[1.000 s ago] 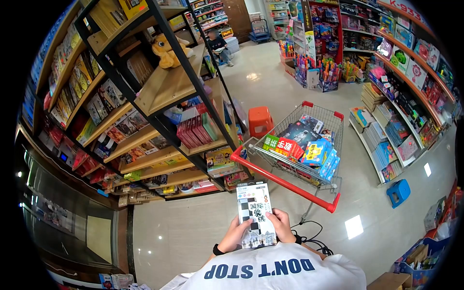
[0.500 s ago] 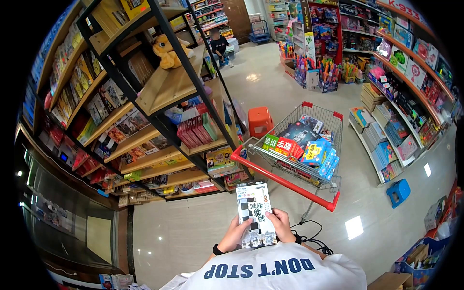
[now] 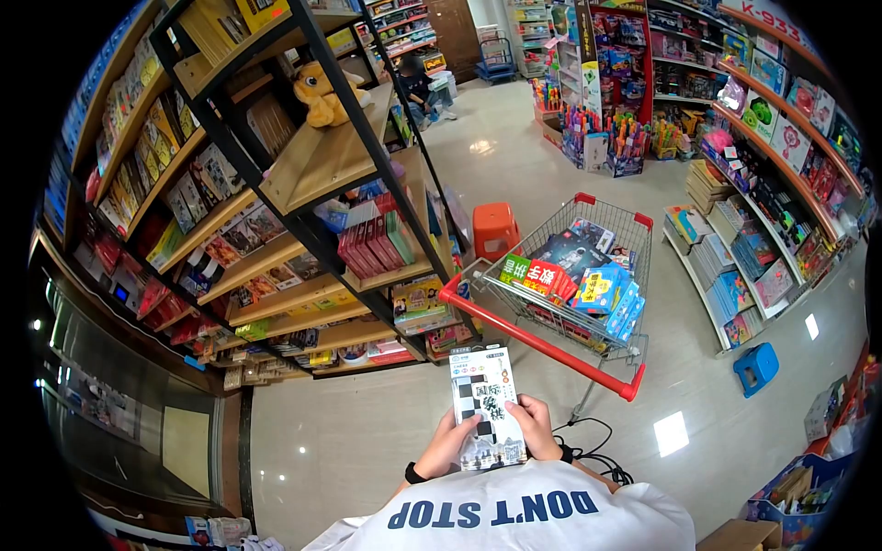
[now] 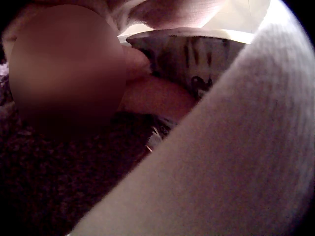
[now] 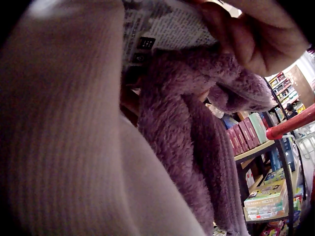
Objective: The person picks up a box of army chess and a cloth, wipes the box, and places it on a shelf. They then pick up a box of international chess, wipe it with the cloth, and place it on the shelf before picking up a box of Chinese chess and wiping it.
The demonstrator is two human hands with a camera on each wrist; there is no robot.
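Observation:
Low in front of the body, both hands hold a white chess set box (image 3: 487, 390), its face with a black-and-white checker strip turned up. The left hand (image 3: 446, 446) grips its lower left side, thumb lying on the front. On the right edge the right hand (image 3: 534, 430) grips it in the same way, thumb on top. In the right wrist view the box's underside (image 5: 172, 29) shows fine print, with bent fingers (image 5: 261, 42) at its edge. Purple fluffy fabric (image 5: 177, 123) lies below it. A sleeve hides much of the left wrist view.
A shopping cart (image 3: 634, 344) with a red handle holds several boxed goods just ahead. Wooden shelves (image 3: 322, 174) stand on the left, an orange stool (image 3: 496, 230) behind the cart, a blue stool (image 3: 756, 369) to the right. Black cables (image 3: 597, 450) lie on the floor near the right arm.
Both hands and the box keep their place. In the background, the seated person by the far shelves shifts posture. The head view moves very slightly.

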